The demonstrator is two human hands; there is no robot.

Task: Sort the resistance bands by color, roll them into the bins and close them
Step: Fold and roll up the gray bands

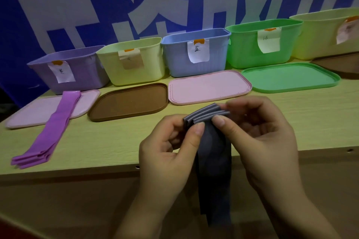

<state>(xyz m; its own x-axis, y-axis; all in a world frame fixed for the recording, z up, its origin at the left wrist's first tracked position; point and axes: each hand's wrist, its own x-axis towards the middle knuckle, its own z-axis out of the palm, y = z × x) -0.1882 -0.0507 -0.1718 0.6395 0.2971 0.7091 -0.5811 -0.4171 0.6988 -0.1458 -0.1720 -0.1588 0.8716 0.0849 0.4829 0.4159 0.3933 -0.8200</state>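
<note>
Both hands hold a stack of dark grey-blue resistance bands (213, 153) above the table's front edge. My left hand (171, 147) pinches the folded top ends from the left, and my right hand (260, 134) pinches them from the right. The rest of the bands hangs down below the table edge. A stack of purple bands (52, 130) lies flat at the left, its far end resting on a pink lid (35, 110). Open labelled bins stand in a row at the back: purple (81, 72), pale yellow (151, 64), blue (217, 56), green (244, 48) and another pale yellow (318, 33).
Lids lie in front of the bins: brown (128, 103), pink (209, 87), green (291, 77), and a brown one (338, 64) at the far right. The wooden table (108, 141) has its front edge near me. A blue banner with white characters (97, 6) hangs behind.
</note>
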